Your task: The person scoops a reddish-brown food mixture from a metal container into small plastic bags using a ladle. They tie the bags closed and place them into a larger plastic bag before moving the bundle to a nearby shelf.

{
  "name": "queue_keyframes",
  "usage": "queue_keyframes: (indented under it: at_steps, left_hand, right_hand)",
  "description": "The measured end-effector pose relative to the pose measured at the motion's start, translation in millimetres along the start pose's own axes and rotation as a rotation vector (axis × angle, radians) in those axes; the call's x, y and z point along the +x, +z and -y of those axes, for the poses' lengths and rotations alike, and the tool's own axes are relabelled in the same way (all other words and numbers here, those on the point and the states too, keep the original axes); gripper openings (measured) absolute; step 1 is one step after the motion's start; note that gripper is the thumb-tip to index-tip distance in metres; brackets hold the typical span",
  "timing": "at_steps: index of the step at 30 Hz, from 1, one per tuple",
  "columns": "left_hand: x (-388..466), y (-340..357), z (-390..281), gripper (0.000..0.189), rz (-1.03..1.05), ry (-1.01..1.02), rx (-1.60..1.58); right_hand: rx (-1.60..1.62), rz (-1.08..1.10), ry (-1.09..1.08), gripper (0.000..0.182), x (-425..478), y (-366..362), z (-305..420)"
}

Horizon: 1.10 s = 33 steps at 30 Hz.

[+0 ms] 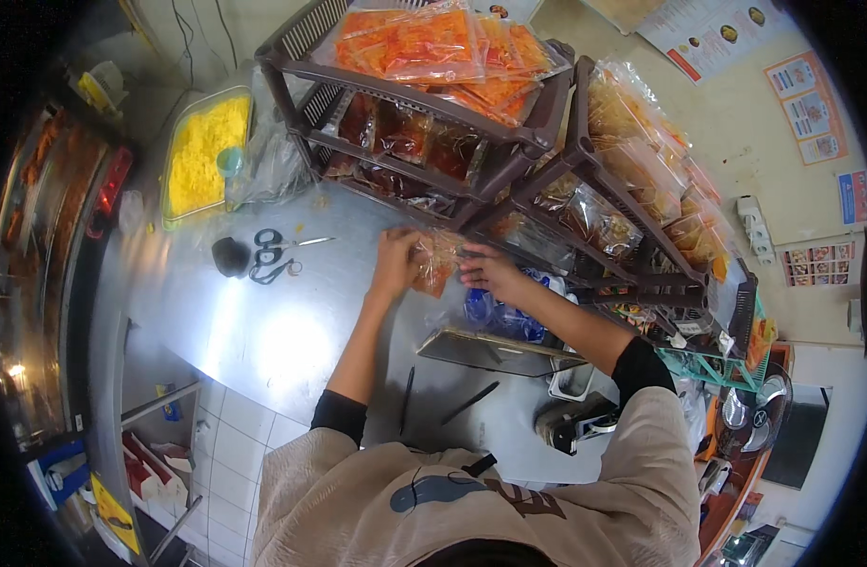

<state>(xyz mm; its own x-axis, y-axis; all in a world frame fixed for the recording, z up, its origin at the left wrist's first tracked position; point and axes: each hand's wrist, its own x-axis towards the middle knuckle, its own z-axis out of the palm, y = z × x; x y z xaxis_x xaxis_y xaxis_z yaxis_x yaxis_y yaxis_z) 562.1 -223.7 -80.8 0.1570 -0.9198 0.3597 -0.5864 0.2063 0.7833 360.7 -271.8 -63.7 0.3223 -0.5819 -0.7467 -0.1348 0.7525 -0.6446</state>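
Note:
Over the stainless steel table [313,298], my left hand [399,259] grips the left side of a clear plastic packet [433,266] with orange contents. My right hand [492,273] is at the packet's upper right, fingers partly spread; whether it grips the plastic I cannot tell. The brown plastic rack [419,74] stands just beyond, its top tier piled with flat orange packets [433,46] and its lower tiers holding packets of dark red sauce [401,135]. Scissors [270,248] with dark handles lie left of my left hand, beside a small black object [230,256].
A tray of yellow food [208,152] stands at the back left. A second brown rack [639,205] with filled packets rises at the right. Nearer me are a tablet-like device [504,353], two dark pens [408,400] and a stapler-like black object [575,425]. A glass display case [43,269] borders the left.

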Motion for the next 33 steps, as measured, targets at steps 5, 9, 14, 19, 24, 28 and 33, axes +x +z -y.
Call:
queue_keyframes:
  at_steps: [5, 9, 14, 19, 24, 28, 33]
  left_hand:
    - [1, -3, 4, 0.014, 0.107, -0.072, -0.127]
    - [-2, -6, 7, 0.010, 0.106, -0.026, -0.178]
    - [-6, -12, 6, 0.006, 0.108, -0.057, -0.285]
    - [-19, -27, 0, 0.005, 0.053, 0.024, -0.315]
    - [-32, -35, 2, 0.009, 0.134, -0.189, -0.534]
    - [-30, -29, -3, 0.015, 0.069, -0.357, -0.865]
    - [-28, -5, 11, 0.017, -0.042, -0.201, -0.645]
  right_hand:
    - [-0.042, 0.003, -0.013, 0.042, 2, -3, 0]
    - [-0.126, 0.002, -0.087, 0.039, 4, 3, 1]
    - [-0.092, -0.001, -0.023, 0.038, 14, 8, -2]
    - [-0.187, -0.026, -0.145, 0.027, 10, 16, -4]
    - [-0.309, -0.043, -0.295, 0.021, -7, 24, -4]
    - [-0.365, -0.020, -0.315, 0.020, -15, 19, -4]
    - [-0.382, 0.167, -0.401, 0.020, -22, 22, 2]
